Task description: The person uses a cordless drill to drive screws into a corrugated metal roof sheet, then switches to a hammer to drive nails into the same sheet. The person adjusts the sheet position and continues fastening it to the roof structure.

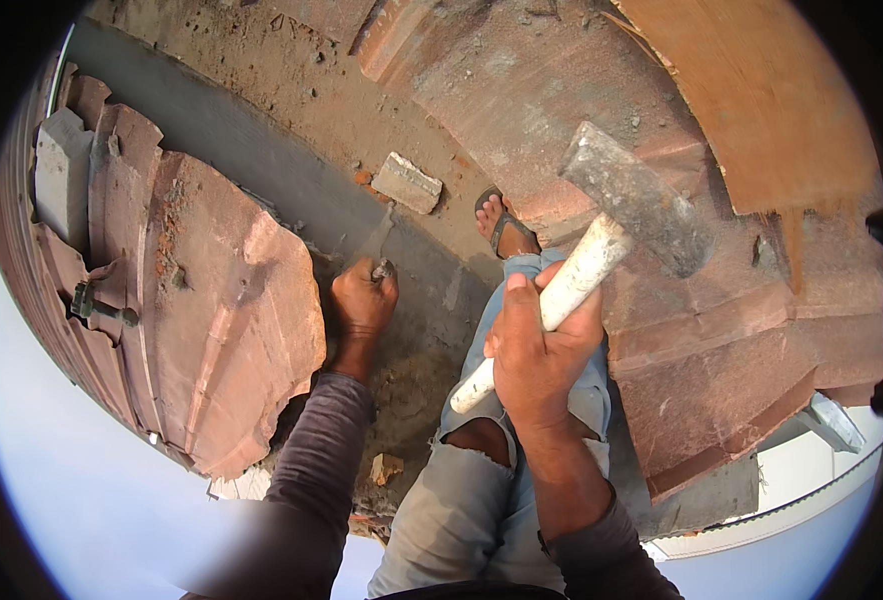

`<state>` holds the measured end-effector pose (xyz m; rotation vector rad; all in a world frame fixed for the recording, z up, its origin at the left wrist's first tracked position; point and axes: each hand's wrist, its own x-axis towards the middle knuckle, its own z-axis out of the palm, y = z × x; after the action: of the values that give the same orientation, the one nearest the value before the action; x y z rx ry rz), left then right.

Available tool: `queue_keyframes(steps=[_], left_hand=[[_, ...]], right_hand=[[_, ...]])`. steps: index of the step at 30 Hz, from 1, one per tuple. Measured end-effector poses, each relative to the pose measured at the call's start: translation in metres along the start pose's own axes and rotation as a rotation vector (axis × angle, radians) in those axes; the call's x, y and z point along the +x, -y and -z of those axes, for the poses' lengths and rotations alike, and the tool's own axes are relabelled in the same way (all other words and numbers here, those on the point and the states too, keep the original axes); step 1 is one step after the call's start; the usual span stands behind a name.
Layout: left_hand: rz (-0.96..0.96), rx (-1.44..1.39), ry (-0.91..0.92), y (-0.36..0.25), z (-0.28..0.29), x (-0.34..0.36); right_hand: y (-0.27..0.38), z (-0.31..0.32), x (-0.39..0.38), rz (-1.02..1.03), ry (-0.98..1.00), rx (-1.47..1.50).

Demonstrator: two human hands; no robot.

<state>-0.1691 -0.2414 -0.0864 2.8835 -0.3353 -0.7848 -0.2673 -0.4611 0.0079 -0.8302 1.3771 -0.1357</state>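
Note:
My right hand (551, 340) is shut round the white handle of a hammer (636, 205), whose worn grey steel head is raised over the reddish sheeting to the right. My left hand (361, 300) grips a metal chisel (382, 268) against the grey concrete surface (301, 180) beside a torn edge of reddish corrugated sheet (241, 330). Just beyond the left hand lies a broken light block (406, 183) on sandy dirt.
Reddish broken sheets (701, 390) cover the right, with a plywood board (751, 90) on top. At left, a grey block (61, 175) and a dark metal fitting (96, 305) sit on the sheet. My sandalled foot (501, 225) rests near the dirt. Sky shows at the lower rim.

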Motion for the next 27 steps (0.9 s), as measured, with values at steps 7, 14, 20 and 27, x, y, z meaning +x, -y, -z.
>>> queue_keyframes(steps=[7, 14, 20, 27], left_hand=[[-0.046, -0.004, -0.007, 0.0, 0.0, 0.004], [0.009, -0.012, 0.029, 0.008, -0.004, -0.001], [0.012, 0.009, 0.048, 0.004, 0.002, 0.001], [0.051, -0.012, 0.049, 0.007, -0.003, 0.0]], right_hand=[[-0.025, -0.032, -0.001, -0.198, 0.609, -0.765], [0.024, -0.004, 0.013, 0.131, -0.09, 0.057], [-0.049, -0.03, -0.003, -0.257, 0.446, -0.632], [0.021, 0.019, 0.001, 0.135, 0.044, -0.126]])
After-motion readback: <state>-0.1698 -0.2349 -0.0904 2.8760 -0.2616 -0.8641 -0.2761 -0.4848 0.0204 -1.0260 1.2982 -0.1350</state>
